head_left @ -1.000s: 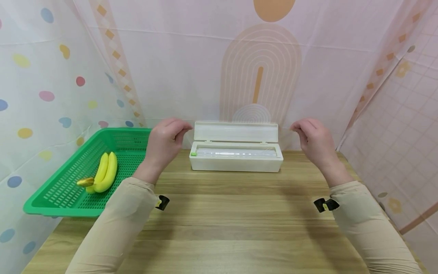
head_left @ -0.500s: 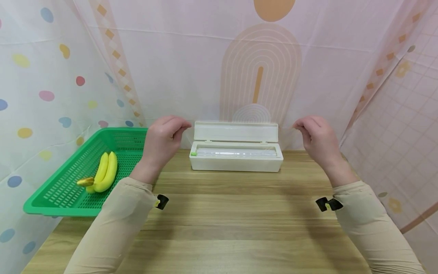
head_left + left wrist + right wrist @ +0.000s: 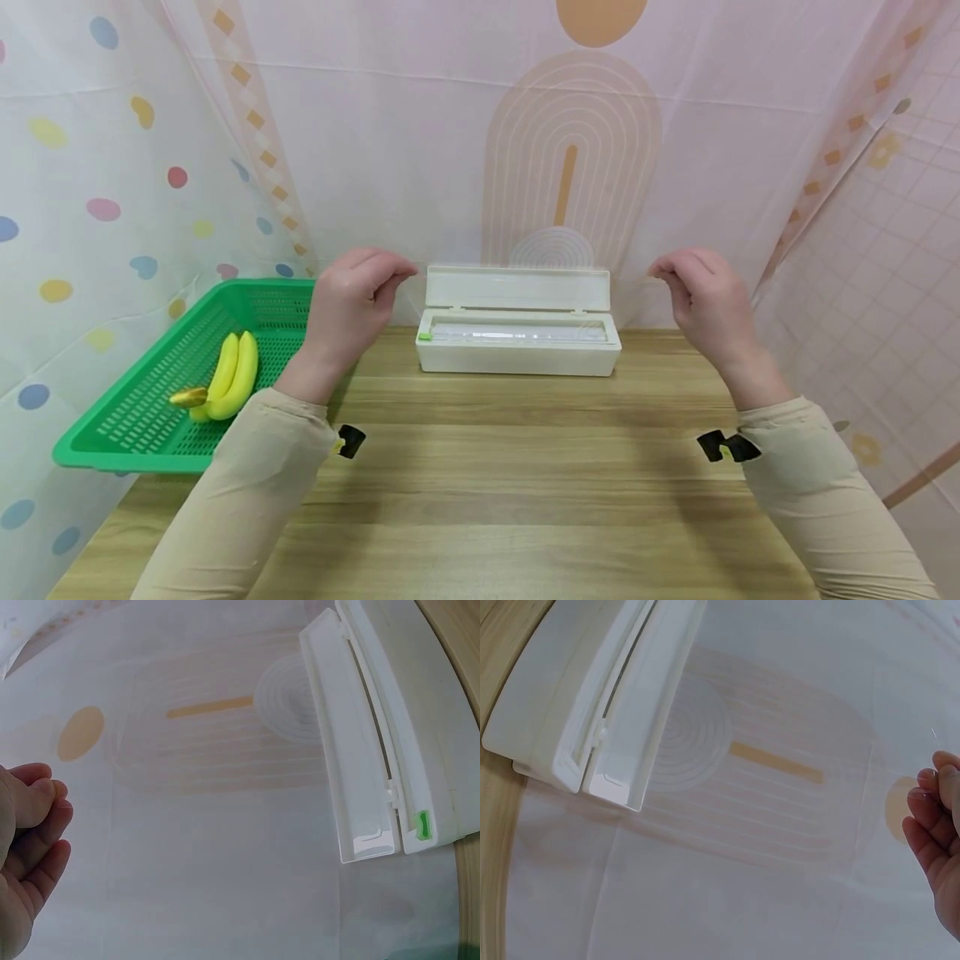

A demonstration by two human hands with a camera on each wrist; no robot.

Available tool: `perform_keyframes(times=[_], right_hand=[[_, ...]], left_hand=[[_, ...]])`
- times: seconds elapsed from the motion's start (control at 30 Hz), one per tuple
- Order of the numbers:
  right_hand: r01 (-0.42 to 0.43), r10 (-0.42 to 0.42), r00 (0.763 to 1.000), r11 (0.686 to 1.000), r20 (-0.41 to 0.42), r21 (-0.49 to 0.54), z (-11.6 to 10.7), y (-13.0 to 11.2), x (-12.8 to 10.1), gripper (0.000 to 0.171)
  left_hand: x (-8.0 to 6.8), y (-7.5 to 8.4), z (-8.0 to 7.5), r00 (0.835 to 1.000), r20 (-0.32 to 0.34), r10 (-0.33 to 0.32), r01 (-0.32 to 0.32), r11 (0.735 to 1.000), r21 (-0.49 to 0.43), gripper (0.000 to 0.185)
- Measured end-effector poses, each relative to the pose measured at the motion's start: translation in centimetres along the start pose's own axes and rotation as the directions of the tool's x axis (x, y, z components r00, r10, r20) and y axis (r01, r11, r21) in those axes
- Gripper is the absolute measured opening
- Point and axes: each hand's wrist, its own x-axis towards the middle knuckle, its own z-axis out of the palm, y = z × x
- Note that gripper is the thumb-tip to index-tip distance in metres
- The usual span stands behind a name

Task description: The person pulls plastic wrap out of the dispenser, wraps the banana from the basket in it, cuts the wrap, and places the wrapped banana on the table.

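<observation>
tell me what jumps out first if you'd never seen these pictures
Two hands, left hand and right hand, are raised above the wooden table, fingers pinched either side of an open white box at the table's far edge. A thin clear film seems stretched between them, faint in the wrist views. At the left, a green basket holds bananas.

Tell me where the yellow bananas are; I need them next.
In the head view, the yellow bananas lie in the green plastic basket at the table's left edge, left of the left hand.
</observation>
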Motion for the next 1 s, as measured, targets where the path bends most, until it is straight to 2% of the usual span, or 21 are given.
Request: perform_keyframes(times=[0.17, 0.3, 0.63, 1.0], right_hand=[[0.004, -0.004, 1.0, 1.0, 0.009, -0.015, -0.4, -0.1, 0.1, 0.01], [0.003, -0.003, 0.999, 1.0, -0.032, 0.014, -0.5, -0.3, 0.3, 0.014], [0.013, -0.01, 0.997, 0.999, -0.08, 0.04, -0.8, -0.6, 0.7, 0.017], [0.017, -0.014, 0.993, 1.0, -0.114, 0.026, -1.1, -0.6, 1.0, 0.016]], left_hand=[[0.2, 0.1, -0.2, 1.0, -0.026, 0.007, -0.007, 1.0, -0.003, 0.013], [0.4, 0.2, -0.5, 0.999, -0.037, 0.029, -0.029, 1.0, -0.008, 0.015], [0.9, 0.5, -1.3, 0.998, -0.026, 0.065, -0.065, 0.998, -0.008, 0.016], [1.2, 1.0, -1.8, 0.997, -0.031, 0.068, -0.068, 0.998, -0.01, 0.015]])
